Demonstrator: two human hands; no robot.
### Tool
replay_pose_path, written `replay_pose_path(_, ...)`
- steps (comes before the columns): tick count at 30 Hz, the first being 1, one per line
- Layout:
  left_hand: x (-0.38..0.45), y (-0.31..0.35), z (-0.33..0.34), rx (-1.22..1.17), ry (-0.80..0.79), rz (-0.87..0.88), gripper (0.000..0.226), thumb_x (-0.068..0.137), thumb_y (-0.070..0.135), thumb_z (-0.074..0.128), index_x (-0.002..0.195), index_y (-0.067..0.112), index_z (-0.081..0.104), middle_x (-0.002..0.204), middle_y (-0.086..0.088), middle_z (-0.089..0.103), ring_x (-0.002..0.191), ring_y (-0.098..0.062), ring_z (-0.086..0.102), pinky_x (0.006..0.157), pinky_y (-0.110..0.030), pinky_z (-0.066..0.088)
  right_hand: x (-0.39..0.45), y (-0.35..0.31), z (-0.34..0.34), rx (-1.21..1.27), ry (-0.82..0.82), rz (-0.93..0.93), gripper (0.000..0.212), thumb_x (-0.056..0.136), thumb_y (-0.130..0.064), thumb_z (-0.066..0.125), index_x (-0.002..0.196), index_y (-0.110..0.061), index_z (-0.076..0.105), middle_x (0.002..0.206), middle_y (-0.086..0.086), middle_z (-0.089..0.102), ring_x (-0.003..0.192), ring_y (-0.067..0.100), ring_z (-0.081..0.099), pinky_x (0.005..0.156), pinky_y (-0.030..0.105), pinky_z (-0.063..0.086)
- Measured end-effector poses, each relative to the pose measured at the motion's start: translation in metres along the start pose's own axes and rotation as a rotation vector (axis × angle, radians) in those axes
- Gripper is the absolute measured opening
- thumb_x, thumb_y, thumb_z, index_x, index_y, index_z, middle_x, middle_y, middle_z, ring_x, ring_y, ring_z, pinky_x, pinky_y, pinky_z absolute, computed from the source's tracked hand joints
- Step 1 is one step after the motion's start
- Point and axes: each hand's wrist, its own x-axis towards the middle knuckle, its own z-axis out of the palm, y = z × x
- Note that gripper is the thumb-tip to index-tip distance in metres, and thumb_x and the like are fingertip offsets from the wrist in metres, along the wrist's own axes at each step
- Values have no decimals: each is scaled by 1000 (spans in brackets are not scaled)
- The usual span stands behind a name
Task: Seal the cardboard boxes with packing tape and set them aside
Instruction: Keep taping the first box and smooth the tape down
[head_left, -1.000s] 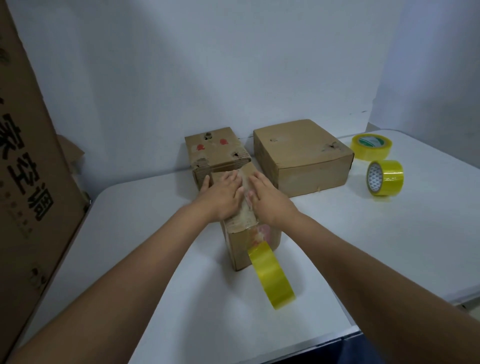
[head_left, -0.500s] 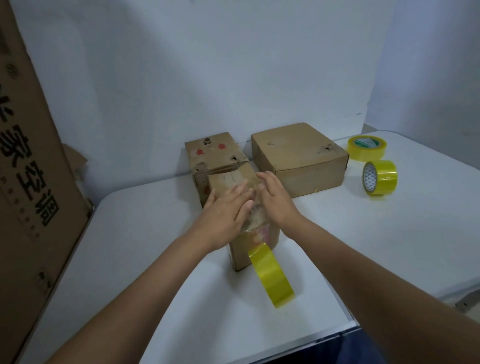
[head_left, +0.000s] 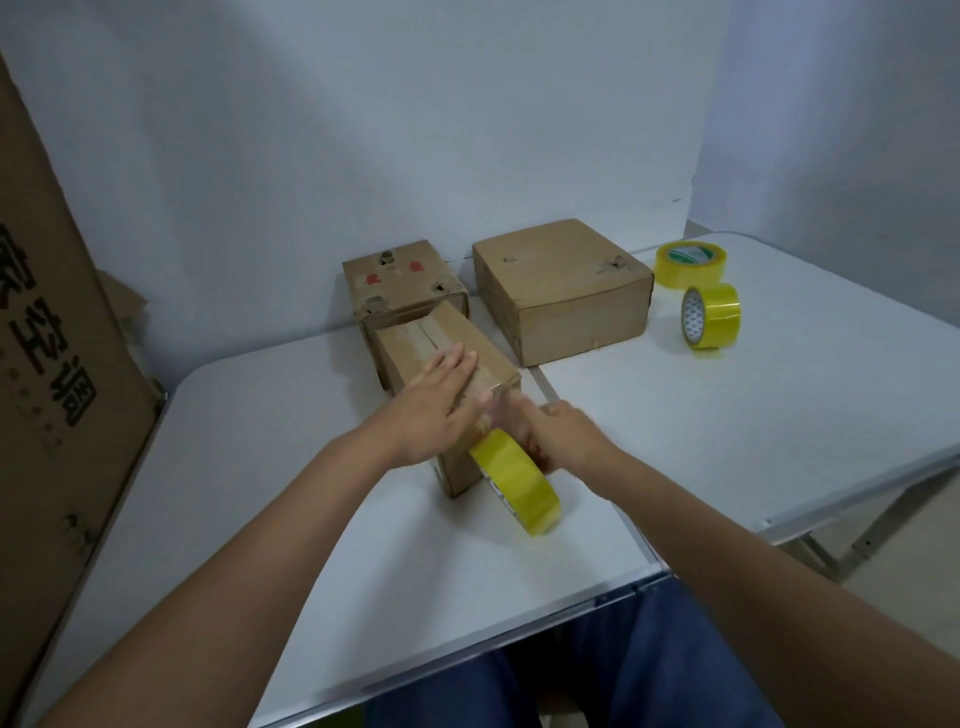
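A narrow cardboard box lies lengthwise on the white table, with a strip of clear tape along its top seam. My left hand presses flat on the box's near top, fingers straight. My right hand is at the near end of the box, blurred, its fingers tucked between the box face and a yellow tape roll. The roll stands on edge against the box's near end. Whether those fingers hold the roll or press the box is unclear.
Behind the narrow box stand a small box with red marks and a wider flat box. Two more yellow tape rolls sit at the far right. A large cardboard sheet leans at the left. The table's front edge runs close to my legs.
Both hands slid along the box top toward me. My right hand dropped off the top to the near end beside the tape roll. My left hand stays flat on top.
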Motion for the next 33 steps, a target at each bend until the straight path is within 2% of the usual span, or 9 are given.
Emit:
replay_pose_path(2,-2,1,0,21,18,10,66,102,50,27,157,21,5,164,1,-7,150,-10,-10,116,-22,-7,-6,0,4,4,-285,93,84,80,-84,34,96,-9,68,83,9,73,84,23,70,84,34,55)
replay_pose_path(4,-3,5,-1,100,22,24,63,104,45,25,157,18,5,164,-4,-5,150,-13,-8,118,-24,-4,-14,-3,3,61,-469,65,77,85,-78,37,102,-9,64,89,13,75,84,22,72,84,32,54)
replay_pose_path(7,-3,9,-8,162,25,15,57,106,39,24,157,16,10,164,-9,2,151,-17,-2,118,-25,0,-27,-16,-7,160,-444,1,53,90,-58,53,100,-6,61,77,14,71,71,24,71,67,27,55)
replay_pose_path(11,-3,6,-45,32,154,-26,51,105,40,30,152,20,33,157,-7,33,145,-21,30,116,-29,22,-25,-53,-30,150,-405,-99,63,82,-60,62,110,-4,64,88,17,67,68,25,64,58,29,53)
replay_pose_path(16,-12,9,-105,-512,85,-176,39,100,51,40,114,27,68,119,-1,66,104,-23,64,78,-49,60,-27,-115,-68,396,-564,-238,44,84,-47,62,94,-4,67,73,8,64,61,15,59,61,25,53)
replay_pose_path(20,-14,1,-120,-756,-168,-244,35,98,48,47,117,25,65,110,-2,73,99,-27,70,79,-54,58,-22,-144,-74,626,-606,-328,41,88,-36,63,109,-1,62,79,11,63,68,18,58,65,28,53)
replay_pose_path(24,-2,-14,-106,-740,-176,-320,38,100,45,45,116,17,65,105,-4,75,95,-27,72,82,-53,58,-16,-141,-55,585,-582,-326,32,90,-30,58,107,-3,61,80,8,67,70,17,61,74,31,55)
replay_pose_path(29,12,-34,-89,-883,168,-382,50,99,55,42,110,15,69,107,-12,71,96,-33,66,91,-50,55,-1,-138,-36,657,-380,-321,28,97,-33,54,102,-6,62,74,4,67,70,16,63,71,31,56)
replay_pose_path(33,0,-35,-73,-794,587,-278,47,89,62,45,105,27,72,108,9,71,104,-13,65,98,-39,50,8,-149,-25,605,-353,-344,32,97,-36,55,106,-6,58,73,5,66,64,15,63,64,30,55)
